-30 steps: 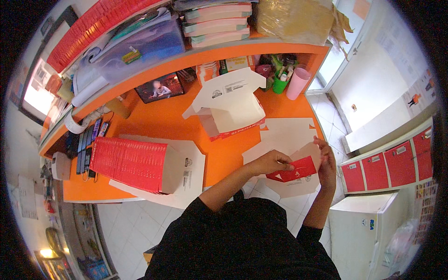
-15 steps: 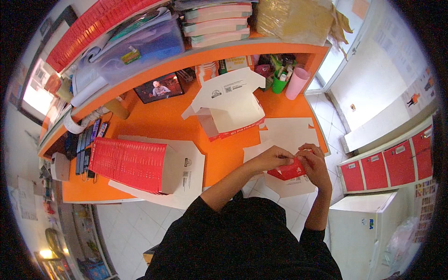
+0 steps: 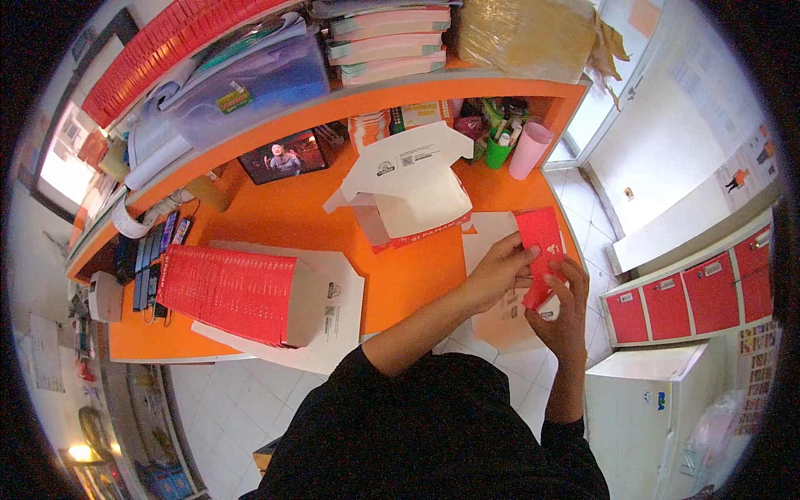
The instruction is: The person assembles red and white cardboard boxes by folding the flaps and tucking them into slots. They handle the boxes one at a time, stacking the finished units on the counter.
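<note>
At the desk's right end, a carton blank (image 3: pixel 488 225) lies white side up, its near part hanging past the desk edge. One red side panel (image 3: pixel 543 236) of this carton stands raised between my hands. My left hand (image 3: pixel 505 271) pinches the panel from its left side. Curled round its lower right part are the fingers of my right hand (image 3: pixel 564 310). Farther back stands a folded carton (image 3: pixel 421 208) with its printed lid open. To the left, a stack of nested red cartons (image 3: pixel 229 292) lies on its side.
The orange desk (image 3: pixel 408 283) carries a lit tablet (image 3: pixel 283 158), several phones (image 3: pixel 150 258), a green cup (image 3: pixel 499 150) and a pink cup (image 3: pixel 530 150). A shelf above holds white-and-pink boxes (image 3: pixel 387 46). Red drawers (image 3: pixel 667 304) and a white fridge (image 3: pixel 642 392) stand at right.
The red panel has swung from lying low under my fingers to standing up. My left hand shifted slightly right, and my right hand moved down along the panel.
</note>
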`<state>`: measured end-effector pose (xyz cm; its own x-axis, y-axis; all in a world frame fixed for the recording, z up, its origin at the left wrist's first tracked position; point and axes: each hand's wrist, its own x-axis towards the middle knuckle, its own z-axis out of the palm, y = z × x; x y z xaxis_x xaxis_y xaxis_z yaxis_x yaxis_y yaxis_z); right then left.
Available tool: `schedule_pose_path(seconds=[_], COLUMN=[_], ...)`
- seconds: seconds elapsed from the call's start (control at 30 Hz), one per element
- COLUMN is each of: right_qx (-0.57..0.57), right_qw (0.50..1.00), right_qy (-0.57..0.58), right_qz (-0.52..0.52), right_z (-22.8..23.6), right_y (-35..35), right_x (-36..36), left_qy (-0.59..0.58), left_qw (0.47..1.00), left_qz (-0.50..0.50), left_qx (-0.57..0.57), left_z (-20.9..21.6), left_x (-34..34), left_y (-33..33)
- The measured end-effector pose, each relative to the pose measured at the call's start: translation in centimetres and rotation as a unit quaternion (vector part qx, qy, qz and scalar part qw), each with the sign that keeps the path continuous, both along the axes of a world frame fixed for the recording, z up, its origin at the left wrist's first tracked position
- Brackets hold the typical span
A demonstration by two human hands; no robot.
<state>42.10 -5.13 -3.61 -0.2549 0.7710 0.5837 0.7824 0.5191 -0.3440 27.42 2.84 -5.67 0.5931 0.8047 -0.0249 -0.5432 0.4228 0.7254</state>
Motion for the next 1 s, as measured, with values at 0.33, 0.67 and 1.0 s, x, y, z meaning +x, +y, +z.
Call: schedule_pose_path(seconds=[0.33, 0.67, 1.0], right_qx=[0.013, 0.103, 0.144], right_qw=[0.980, 0.987, 0.966], right_qy=[0.158, 0.090, 0.171], right_qz=[-0.120, -0.083, -0.128], right_z=[0.9, 2.1, 1.5], right_y=[-1.9, -0.6, -1.0], right_x=[1.0, 0.6, -1.0], left_qy=[0.022, 0.188, 0.220], left_qw=[0.994, 0.956, 0.925], left_qz=[0.082, 0.109, 0.152], left_qx=[0.063, 0.196, 0.270], left_z=[3.4, 4.7, 4.6], left_x=[0.8, 0.8, 1.4], left_y=[-1.2, -3.7, -5.3])
